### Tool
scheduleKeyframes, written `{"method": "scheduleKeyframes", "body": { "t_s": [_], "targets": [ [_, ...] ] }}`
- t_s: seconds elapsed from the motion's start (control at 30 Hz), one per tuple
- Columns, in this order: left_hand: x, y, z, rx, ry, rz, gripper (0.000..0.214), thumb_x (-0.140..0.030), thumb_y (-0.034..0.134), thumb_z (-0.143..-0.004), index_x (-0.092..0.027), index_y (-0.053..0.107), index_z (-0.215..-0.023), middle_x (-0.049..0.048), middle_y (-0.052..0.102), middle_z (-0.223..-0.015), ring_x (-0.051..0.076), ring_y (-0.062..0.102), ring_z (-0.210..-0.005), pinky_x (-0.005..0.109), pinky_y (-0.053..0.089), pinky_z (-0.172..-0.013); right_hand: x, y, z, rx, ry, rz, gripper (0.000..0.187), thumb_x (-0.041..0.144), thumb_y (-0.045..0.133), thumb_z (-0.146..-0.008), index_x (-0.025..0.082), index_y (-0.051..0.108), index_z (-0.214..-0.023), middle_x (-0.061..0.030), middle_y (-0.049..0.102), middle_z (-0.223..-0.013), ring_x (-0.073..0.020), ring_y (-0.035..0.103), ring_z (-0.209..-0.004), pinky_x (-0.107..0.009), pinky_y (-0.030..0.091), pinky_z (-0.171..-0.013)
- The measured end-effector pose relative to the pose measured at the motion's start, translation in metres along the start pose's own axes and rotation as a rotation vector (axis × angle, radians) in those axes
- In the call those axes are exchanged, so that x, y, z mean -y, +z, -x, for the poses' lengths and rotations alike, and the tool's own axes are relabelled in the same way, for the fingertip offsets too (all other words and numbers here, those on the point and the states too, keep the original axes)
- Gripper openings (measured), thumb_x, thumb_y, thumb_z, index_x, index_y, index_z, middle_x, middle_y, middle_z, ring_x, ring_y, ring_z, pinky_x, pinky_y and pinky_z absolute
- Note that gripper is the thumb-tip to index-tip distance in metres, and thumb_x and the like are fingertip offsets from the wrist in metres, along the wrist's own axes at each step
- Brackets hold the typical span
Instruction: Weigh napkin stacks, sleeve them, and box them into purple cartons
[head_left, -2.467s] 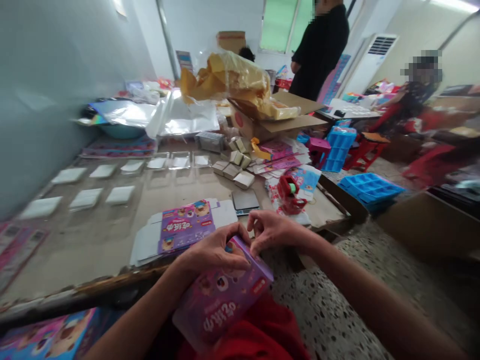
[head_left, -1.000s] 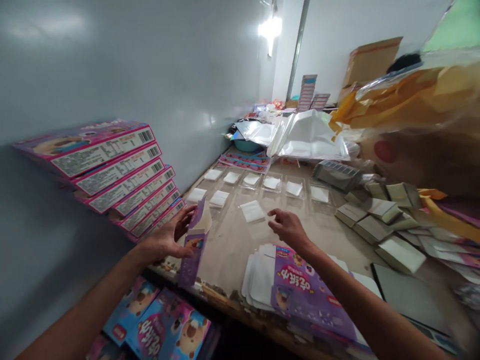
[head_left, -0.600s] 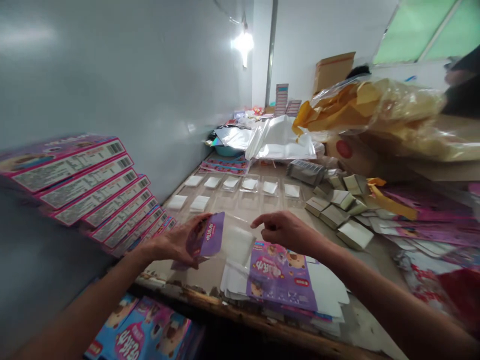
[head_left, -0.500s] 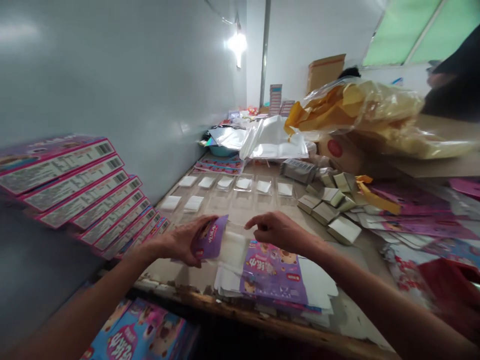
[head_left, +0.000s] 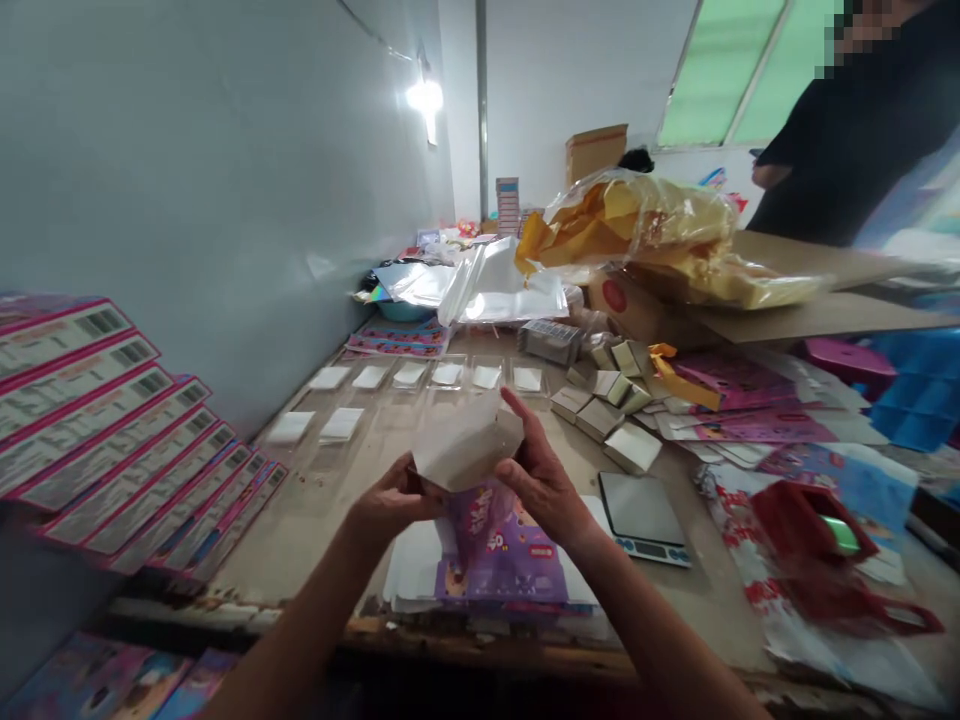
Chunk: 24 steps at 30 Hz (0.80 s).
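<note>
Both hands hold a purple printed carton (head_left: 480, 500) above the table's near edge, with its pale end flaps (head_left: 466, 448) turned up toward me. My left hand (head_left: 391, 503) grips the carton's left side with curled fingers. My right hand (head_left: 541, 480) is wrapped on its right side, index finger along a flap. Under them lies a stack of flat purple carton blanks (head_left: 501, 572) on the brown table (head_left: 352, 470).
Finished pink boxes (head_left: 112, 440) lean in a row at the left wall. White pads in clear trays (head_left: 420, 378), small folded boxes (head_left: 607, 395), a digital scale (head_left: 643, 505) and a red tape dispenser (head_left: 814, 530) lie around. A person in black (head_left: 840, 140) stands at back right.
The left hand brought the purple carton from the left toward the middle, and the right hand closed on it. The carton is now held by both hands with its flaps up.
</note>
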<state>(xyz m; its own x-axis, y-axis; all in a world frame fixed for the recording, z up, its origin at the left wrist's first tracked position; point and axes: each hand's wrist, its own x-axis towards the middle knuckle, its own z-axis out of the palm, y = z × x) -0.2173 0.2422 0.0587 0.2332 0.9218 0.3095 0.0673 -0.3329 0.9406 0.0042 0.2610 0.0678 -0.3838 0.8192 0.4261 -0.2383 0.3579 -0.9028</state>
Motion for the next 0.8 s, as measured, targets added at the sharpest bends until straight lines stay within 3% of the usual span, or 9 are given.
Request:
{"method": "scheduleKeyframes", "body": {
  "t_s": [0.1,0.17,0.23,0.33,0.47,0.57,0.7,0.77,0.8],
  "targets": [
    [0.021,0.050,0.021,-0.289,0.022,0.174,0.054,-0.041,0.065,-0.091,-0.028,0.052,-0.141,0.0111,0.067,-0.130,0.026,0.068,-0.111,0.042,0.057,-0.095,-0.006,-0.002,0.015,-0.208,0.038,0.123,0.076,0.041,0.065,-0.093,0.033,0.024,-0.157,-0.0087,0.058,-0.134,-0.0251,0.062,-0.109,-0.040,0.056,-0.093],
    [0.031,0.077,0.032,-0.566,0.080,0.231,0.061,-0.032,0.073,-0.086,-0.034,0.046,-0.141,0.0089,0.059,-0.140,0.023,0.064,-0.118,0.038,0.056,-0.097,-0.013,0.006,0.026,-0.275,0.051,0.144,0.074,0.034,0.064,-0.093,0.034,0.026,-0.156,-0.0082,0.055,-0.138,-0.0230,0.062,-0.110,-0.038,0.056,-0.093],
    [0.037,0.091,0.039,-0.724,0.116,0.155,0.071,-0.026,0.082,-0.077,-0.036,0.045,-0.137,0.0071,0.055,-0.140,0.022,0.062,-0.120,0.034,0.056,-0.095,-0.019,0.012,0.036,-0.268,0.071,0.103,0.066,0.031,0.061,-0.095,0.035,0.030,-0.152,-0.0068,0.057,-0.134,-0.0207,0.064,-0.106,-0.035,0.057,-0.089],
    [0.040,0.085,0.044,-0.665,0.102,-0.053,0.070,-0.024,0.080,-0.080,-0.034,0.044,-0.139,0.0081,0.055,-0.134,0.022,0.063,-0.117,0.032,0.058,-0.090,-0.026,0.011,0.043,-0.218,0.073,0.088,0.056,0.029,0.060,-0.096,0.035,0.037,-0.147,-0.0050,0.060,-0.127,-0.0200,0.064,-0.103,-0.033,0.056,-0.084],
    [0.033,0.051,0.047,-0.389,0.253,-0.473,0.042,-0.020,0.069,-0.088,-0.026,0.055,-0.127,0.0103,0.052,-0.130,0.025,0.053,-0.126,0.040,0.054,-0.099,-0.028,-0.002,0.038,-0.128,-0.081,0.251,0.031,0.037,0.059,-0.097,0.029,0.057,-0.127,-0.0052,0.062,-0.116,-0.0229,0.061,-0.106,-0.036,0.052,-0.090],
    [0.021,0.032,0.042,-0.282,0.334,-0.643,0.030,-0.020,0.072,-0.087,-0.024,0.060,-0.113,0.0103,0.052,-0.129,0.026,0.050,-0.128,0.044,0.050,-0.106,-0.021,-0.007,0.030,-0.111,-0.171,0.339,0.024,0.041,0.050,-0.102,0.026,0.066,-0.112,-0.0066,0.060,-0.113,-0.0231,0.060,-0.106,-0.036,0.051,-0.090],
    [0.008,0.034,0.032,-0.296,0.310,-0.436,0.024,-0.017,0.070,-0.089,-0.027,0.061,-0.108,0.0074,0.055,-0.134,0.025,0.055,-0.130,0.045,0.050,-0.108,-0.009,-0.011,0.025,-0.163,-0.221,0.442,0.019,0.030,0.049,-0.103,0.025,0.067,-0.102,-0.0078,0.062,-0.122,-0.0233,0.061,-0.114,-0.038,0.050,-0.096],
    [0.005,0.038,0.029,-0.333,0.295,-0.179,0.043,-0.012,0.070,-0.088,-0.033,0.052,-0.121,0.0043,0.061,-0.128,0.023,0.063,-0.124,0.043,0.056,-0.102,-0.007,-0.016,0.025,-0.169,-0.267,0.448,0.019,0.025,0.052,-0.102,0.028,0.061,-0.119,-0.0070,0.066,-0.118,-0.0226,0.064,-0.112,-0.040,0.051,-0.096],
    [0.005,0.039,0.029,-0.343,0.300,-0.100,0.050,-0.011,0.071,-0.087,-0.035,0.048,-0.125,0.0031,0.062,-0.125,0.022,0.065,-0.121,0.042,0.057,-0.099,-0.006,-0.020,0.025,-0.153,-0.305,0.458,0.030,0.024,0.053,-0.101,0.030,0.053,-0.131,-0.0069,0.067,-0.117,-0.0225,0.065,-0.110,-0.041,0.052,-0.096]
  ]
}}
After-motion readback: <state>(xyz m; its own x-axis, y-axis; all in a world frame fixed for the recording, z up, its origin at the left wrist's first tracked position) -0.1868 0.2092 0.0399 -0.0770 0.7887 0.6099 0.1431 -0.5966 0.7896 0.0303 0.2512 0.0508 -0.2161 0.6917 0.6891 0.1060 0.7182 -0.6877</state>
